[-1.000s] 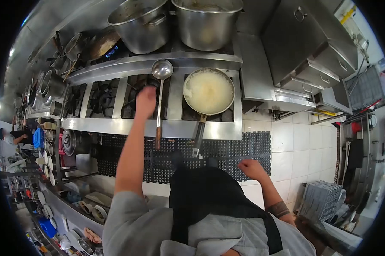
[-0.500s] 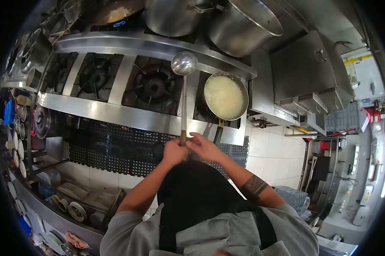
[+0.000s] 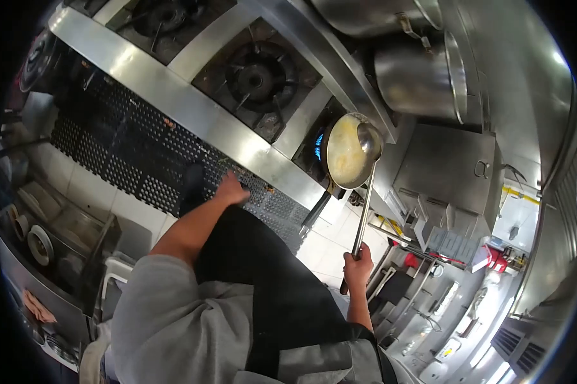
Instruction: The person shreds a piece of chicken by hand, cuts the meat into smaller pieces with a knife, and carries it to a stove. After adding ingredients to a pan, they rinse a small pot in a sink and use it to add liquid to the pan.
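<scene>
My right hand (image 3: 357, 264) grips the wooden end of a long steel ladle (image 3: 364, 205). The ladle's bowl rests at the far rim of a frying pan (image 3: 345, 153) filled with pale yellowish food. The pan sits on a lit burner with a blue flame (image 3: 318, 148), and its dark handle (image 3: 315, 212) points toward me. My left hand (image 3: 231, 190) hangs free over the black perforated floor mat (image 3: 135, 153), fingers loosely spread, holding nothing. It is near the steel front edge of the stove (image 3: 192, 109).
An unlit burner (image 3: 256, 77) lies left of the pan. Two large steel stockpots (image 3: 423, 77) stand behind the stove. A steel cabinet (image 3: 448, 173) is to the right. Shelves with bowls and plates (image 3: 39, 240) are at lower left.
My right hand took the ladle by its handle and swung its bowl onto the pan. My left hand let go and dropped toward the stove's front edge. The view swung right.
</scene>
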